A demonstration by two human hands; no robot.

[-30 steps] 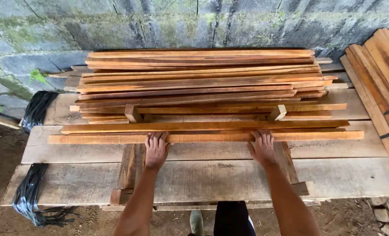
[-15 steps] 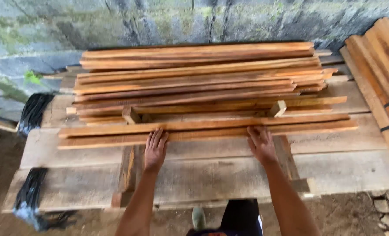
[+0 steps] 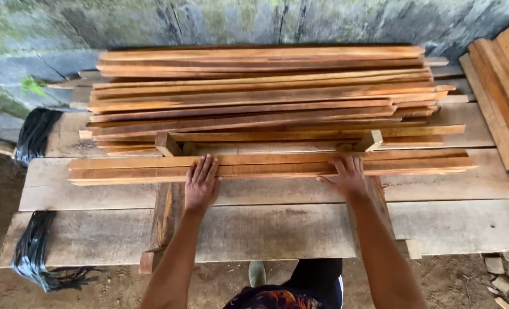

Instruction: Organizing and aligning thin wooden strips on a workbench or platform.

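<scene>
Across the middle of the head view, 2 long reddish wooden strips point(image 3: 266, 167) lie side by side on a bench of wide grey planks point(image 3: 454, 226). Both hands rest on them, palms down. Lower centre-left, the left hand point(image 3: 200, 186) lies flat with fingers spread over the near strip. Centre-right, the right hand point(image 3: 349, 177) is also open, fingers splayed on the strips and thumb out to the side; neither hand pinches or grips anything. Just behind, in the upper half of the frame, a big stack of similar strips point(image 3: 260, 91) sits on 2 short wooden cross pieces point(image 3: 167, 144). At the right edge leans another bundle of boards point(image 3: 503, 86); at the left edge hang black plastic bags point(image 3: 34, 134). By the look of it, the step in hand is lining up the 2 strips at the foot of the stack; a further push would call for even pressure from both palms so the strips stay parallel.
</scene>
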